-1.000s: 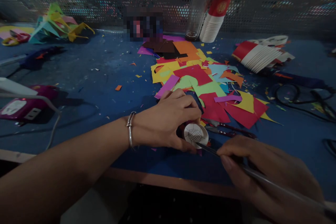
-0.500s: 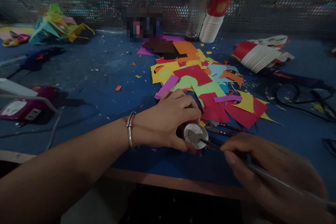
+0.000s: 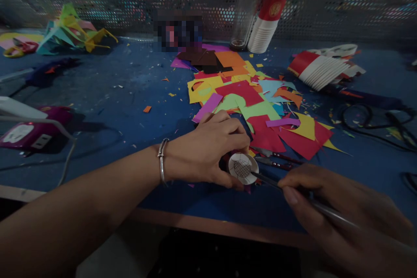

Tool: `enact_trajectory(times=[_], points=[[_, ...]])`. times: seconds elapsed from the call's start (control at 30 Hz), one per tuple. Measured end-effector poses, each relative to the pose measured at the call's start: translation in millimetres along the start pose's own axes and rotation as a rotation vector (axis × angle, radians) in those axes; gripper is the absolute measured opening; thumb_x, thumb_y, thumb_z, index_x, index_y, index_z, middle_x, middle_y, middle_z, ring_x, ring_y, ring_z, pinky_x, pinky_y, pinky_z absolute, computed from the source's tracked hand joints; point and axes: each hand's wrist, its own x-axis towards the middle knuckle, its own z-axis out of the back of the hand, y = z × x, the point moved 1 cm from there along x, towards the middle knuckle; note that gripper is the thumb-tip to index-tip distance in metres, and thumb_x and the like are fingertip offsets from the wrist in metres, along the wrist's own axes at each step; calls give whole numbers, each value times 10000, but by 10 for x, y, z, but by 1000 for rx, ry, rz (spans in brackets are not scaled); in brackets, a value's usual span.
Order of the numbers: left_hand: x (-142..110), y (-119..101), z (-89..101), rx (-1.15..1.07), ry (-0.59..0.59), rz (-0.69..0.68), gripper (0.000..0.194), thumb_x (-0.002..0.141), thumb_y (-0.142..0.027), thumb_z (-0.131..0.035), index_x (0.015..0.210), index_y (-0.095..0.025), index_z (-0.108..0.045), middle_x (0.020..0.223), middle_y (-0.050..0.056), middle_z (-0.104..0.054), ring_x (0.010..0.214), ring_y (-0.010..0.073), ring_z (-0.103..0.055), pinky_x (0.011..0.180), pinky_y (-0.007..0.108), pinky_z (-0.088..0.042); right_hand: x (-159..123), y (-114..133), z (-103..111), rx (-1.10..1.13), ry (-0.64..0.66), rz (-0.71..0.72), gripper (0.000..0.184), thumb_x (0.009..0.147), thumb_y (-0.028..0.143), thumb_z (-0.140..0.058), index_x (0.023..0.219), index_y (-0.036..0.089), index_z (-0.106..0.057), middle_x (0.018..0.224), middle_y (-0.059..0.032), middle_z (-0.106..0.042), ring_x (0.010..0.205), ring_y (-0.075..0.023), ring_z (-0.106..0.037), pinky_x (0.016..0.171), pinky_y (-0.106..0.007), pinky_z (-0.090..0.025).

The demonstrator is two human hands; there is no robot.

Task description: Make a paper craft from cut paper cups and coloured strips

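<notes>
My left hand [image 3: 216, 150], with a silver bangle at its wrist, curls round a small paper cup [image 3: 233, 173]. Its white round end faces up and carries dark lines: a netted patch in the middle and a few strokes running to the rim. Most of the cup's side is hidden by my fingers. From the right, my right hand [image 3: 329, 208] pinches a long thin paintbrush [image 3: 269, 181] whose dark tip meets the white face near its right edge. Behind the cup lie two dark red-handled tools [image 3: 276, 163], partly covered by my right hand.
Coloured paper scraps [image 3: 241, 100] spread over the blue table [image 3: 130, 117]. A glass bottle [image 3: 244, 17] and stacked paper cups [image 3: 269, 19] stand at the back. More cups [image 3: 321, 67] lie at right by a black cable [image 3: 358, 124]. A purple power adapter [image 3: 35, 130] sits left.
My right hand and the brush have shifted slightly right, the tip moving closer to the rim. The cup and my left hand have barely moved.
</notes>
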Motion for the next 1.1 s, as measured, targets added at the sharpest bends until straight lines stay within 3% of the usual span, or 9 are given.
enact_trajectory(times=[0.67, 1.1], points=[[3, 6, -2, -12, 15, 4, 444, 755, -562, -827, 1020, -231, -698, 1163, 55, -630, 1098, 274, -489, 906, 375, -304, 64, 93, -92, 159, 25, 68, 112, 964, 205, -546, 951, 271, -635, 801, 33, -754, 685, -130, -726, 676, -203, -569], [-1, 3, 5, -13, 14, 0, 423, 746, -542, -840, 1000, -233, -705, 1162, 53, -630, 1102, 277, -491, 897, 384, -308, 110, 108, -105, 170, 77, 82, 137, 967, 202, -525, 936, 265, -643, 795, 30, -760, 650, -135, -721, 644, -228, -574]])
